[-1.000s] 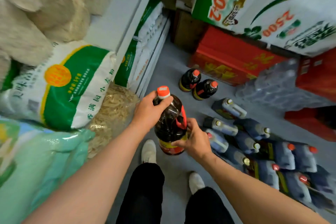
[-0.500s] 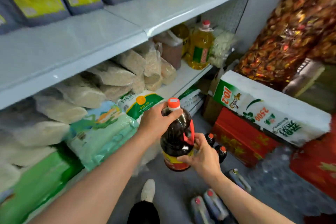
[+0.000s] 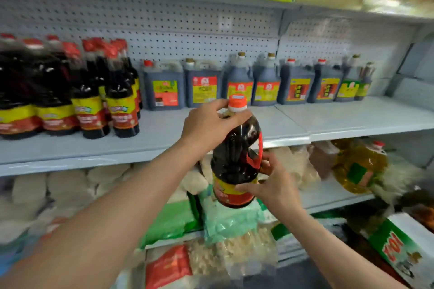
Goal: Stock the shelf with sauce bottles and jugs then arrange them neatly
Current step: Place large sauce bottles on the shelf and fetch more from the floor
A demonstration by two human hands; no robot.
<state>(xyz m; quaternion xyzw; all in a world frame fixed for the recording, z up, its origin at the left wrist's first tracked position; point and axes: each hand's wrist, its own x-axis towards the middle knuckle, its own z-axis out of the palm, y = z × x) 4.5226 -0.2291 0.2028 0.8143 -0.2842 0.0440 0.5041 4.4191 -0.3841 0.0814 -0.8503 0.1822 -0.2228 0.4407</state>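
Hands [image 3: 206,124] on one bottle [image 3: 234,162]; perhaps eight jugs [image 3: 242,82].

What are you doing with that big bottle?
A person is stocking a shop shelf. The left hand grips the neck of a dark sauce bottle with an orange cap, and the right hand steadies its label. It is held up in front of the grey metal shelf, not yet set down.

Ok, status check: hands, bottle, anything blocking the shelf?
Left hand grips the neck, right hand supports the sauce bottle low on its side. Bottle upright, held in front of the shelf, not yet placed. Bare shelf space straight ahead; nothing blocking.
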